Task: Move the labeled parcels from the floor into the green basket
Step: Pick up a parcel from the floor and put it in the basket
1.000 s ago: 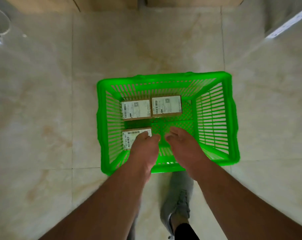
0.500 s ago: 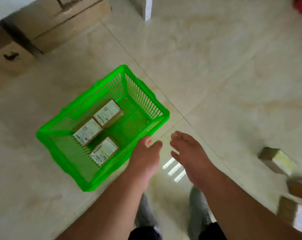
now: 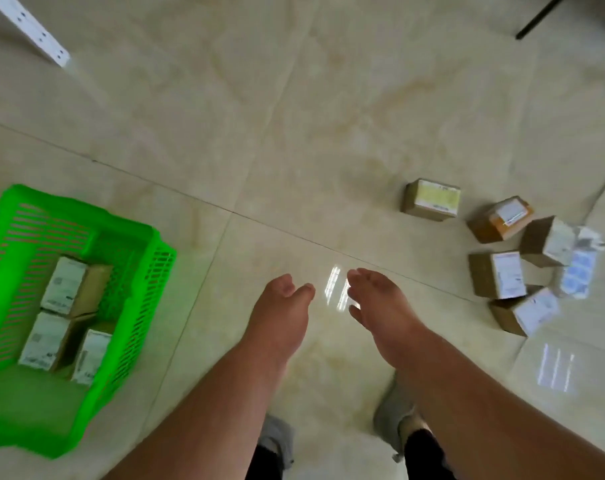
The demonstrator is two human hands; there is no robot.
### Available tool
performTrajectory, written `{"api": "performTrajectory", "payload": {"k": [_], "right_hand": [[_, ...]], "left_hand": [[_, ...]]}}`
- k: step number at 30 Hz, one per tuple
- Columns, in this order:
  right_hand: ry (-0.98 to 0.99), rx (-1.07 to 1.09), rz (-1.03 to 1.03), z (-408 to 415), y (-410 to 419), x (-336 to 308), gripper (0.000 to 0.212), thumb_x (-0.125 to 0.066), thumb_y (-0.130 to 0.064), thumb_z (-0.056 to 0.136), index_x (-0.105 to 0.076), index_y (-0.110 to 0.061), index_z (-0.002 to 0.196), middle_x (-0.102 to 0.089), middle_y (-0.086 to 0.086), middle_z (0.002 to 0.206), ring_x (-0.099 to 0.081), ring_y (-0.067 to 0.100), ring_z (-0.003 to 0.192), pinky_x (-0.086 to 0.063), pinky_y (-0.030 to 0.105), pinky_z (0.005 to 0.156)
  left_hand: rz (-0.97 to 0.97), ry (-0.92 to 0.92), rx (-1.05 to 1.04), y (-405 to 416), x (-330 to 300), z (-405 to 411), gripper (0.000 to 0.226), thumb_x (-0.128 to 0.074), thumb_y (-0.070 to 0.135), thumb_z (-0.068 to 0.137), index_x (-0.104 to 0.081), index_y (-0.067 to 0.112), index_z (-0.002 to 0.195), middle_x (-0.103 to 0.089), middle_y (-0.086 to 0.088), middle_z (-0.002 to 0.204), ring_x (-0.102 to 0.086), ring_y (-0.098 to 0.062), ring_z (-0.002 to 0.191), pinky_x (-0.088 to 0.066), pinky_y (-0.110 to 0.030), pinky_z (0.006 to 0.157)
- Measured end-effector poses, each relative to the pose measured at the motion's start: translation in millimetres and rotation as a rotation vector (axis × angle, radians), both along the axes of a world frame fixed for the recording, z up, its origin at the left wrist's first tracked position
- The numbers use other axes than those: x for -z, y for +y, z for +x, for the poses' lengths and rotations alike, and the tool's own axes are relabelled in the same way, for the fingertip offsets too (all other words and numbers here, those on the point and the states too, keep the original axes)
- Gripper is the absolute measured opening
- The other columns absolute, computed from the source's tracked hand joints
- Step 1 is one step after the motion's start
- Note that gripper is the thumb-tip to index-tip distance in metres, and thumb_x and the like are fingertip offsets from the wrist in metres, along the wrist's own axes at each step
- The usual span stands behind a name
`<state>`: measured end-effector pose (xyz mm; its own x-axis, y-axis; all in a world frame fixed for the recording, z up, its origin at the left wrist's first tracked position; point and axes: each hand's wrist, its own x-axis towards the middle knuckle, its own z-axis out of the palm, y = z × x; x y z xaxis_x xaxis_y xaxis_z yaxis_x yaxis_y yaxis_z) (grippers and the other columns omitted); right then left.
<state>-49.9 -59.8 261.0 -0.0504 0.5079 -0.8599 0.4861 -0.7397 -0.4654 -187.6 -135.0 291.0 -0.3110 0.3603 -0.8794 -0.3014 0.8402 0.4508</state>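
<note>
Three parcels point(image 3: 62, 317) already sit in the green basket point(image 3: 145, 271), well off to the left hand's point(image 3: 280, 317) outer side. Both hands are empty, left loosely curled, right hand point(image 3: 380, 306) spread flat. The floor parcels point(image 3: 501, 268) cluster far right of it, tightly bunched, so a hasty grab probably knocks neighbours around.

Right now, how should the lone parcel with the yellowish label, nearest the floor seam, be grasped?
Probably from above, fingers and thumb pinching the two brown side faces of the yellowish-label parcel. It lies flat, label up, apart from the cluster, so both sides are free. Both hands are empty.
</note>
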Motion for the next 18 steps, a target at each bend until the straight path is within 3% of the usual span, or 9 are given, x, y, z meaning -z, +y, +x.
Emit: {"api": "performTrajectory", "payload": {"k": [1,4,6,8,12,14,15,16,18], "right_hand": [[-0.001,0.021,-0.004,22,9,4,0.096,-0.061,-0.070,0.059,-0.056,-0.025,0.144,-0.060,-0.007,0.142,-0.055,0.019,0.134,-0.041,0.050,0.116],[-0.012,0.085,-0.004,91,34,12,0.089,-0.059,-0.071,0.062,-0.059,-0.027,0.139,-0.063,-0.008,0.135,-0.057,0.017,0.129,-0.043,0.049,0.114],[-0.013,0.126,-0.003,134,51,12,0.069,-0.058,-0.067,0.066,-0.069,-0.024,0.118,-0.066,-0.009,0.107,-0.063,0.017,0.109,-0.048,0.053,0.109],[-0.024,0.134,0.000,173,65,11,0.051,-0.057,-0.061,0.072,-0.067,-0.016,0.093,-0.057,-0.004,0.081,-0.057,0.020,0.085,-0.049,0.056,0.102],[-0.058,0.188,-0.008,247,94,7,0.029,-0.058,-0.053,0.082,-0.059,-0.025,0.086,-0.053,-0.007,0.073,-0.050,0.016,0.069,-0.048,0.043,0.077],[-0.068,0.217,0.002,282,105,12,0.027,-0.059,-0.047,0.089,-0.058,-0.021,0.083,-0.048,-0.003,0.072,-0.043,0.017,0.064,-0.039,0.038,0.069],[-0.074,0.228,0.009,297,109,15,0.027,-0.059,-0.048,0.088,-0.057,-0.022,0.081,-0.047,-0.003,0.072,-0.041,0.016,0.064,-0.037,0.038,0.069],[-0.086,0.247,0.006,310,111,20,0.027,-0.060,-0.051,0.084,-0.057,-0.025,0.081,-0.046,-0.006,0.072,-0.041,0.014,0.064,-0.036,0.037,0.068],[-0.096,0.298,-0.007,332,112,24,0.026,-0.061,-0.054,0.079,-0.056,-0.028,0.077,-0.045,-0.009,0.071,-0.040,0.013,0.065,-0.035,0.036,0.067]], "left_hand": [[-0.001,-0.002,0.022,11,-1,19,0.068,-0.058,0.046,0.090,-0.040,0.029,0.154,-0.049,0.010,0.152,-0.056,-0.020,0.131,-0.041,-0.045,0.114],[-0.007,-0.015,0.079,45,0,81,0.069,-0.058,0.046,0.090,-0.040,0.027,0.154,-0.047,0.010,0.154,-0.053,-0.019,0.135,-0.040,-0.045,0.115],[-0.012,-0.024,0.107,66,-1,123,0.069,-0.059,0.043,0.090,-0.041,0.024,0.154,-0.047,0.007,0.154,-0.050,-0.017,0.137,-0.041,-0.044,0.115],[-0.028,-0.030,0.138,87,-4,163,0.071,-0.059,0.044,0.087,-0.042,0.024,0.153,-0.049,0.007,0.153,-0.051,-0.016,0.136,-0.042,-0.044,0.114],[-0.054,-0.052,0.192,122,-5,230,0.060,-0.061,0.041,0.091,-0.049,0.024,0.148,-0.055,0.006,0.143,-0.055,-0.014,0.129,-0.045,-0.043,0.112],[-0.066,-0.045,0.231,137,-2,255,0.034,-0.061,0.045,0.084,-0.064,0.027,0.113,-0.063,0.008,0.115,-0.059,-0.013,0.110,-0.048,-0.047,0.107],[-0.066,-0.027,0.248,142,1,266,0.020,-0.060,0.046,0.079,-0.059,0.028,0.089,-0.058,0.012,0.094,-0.056,-0.013,0.096,-0.046,-0.045,0.106],[-0.061,-0.026,0.262,145,3,275,0.019,-0.059,0.046,0.077,-0.050,0.029,0.077,-0.049,0.013,0.081,-0.051,-0.014,0.087,-0.045,-0.053,0.105],[-0.064,-0.022,0.282,152,-2,293,0.021,-0.059,0.047,0.075,-0.046,0.030,0.072,-0.048,0.014,0.081,-0.052,-0.016,0.085,-0.047,-0.053,0.103]]}}
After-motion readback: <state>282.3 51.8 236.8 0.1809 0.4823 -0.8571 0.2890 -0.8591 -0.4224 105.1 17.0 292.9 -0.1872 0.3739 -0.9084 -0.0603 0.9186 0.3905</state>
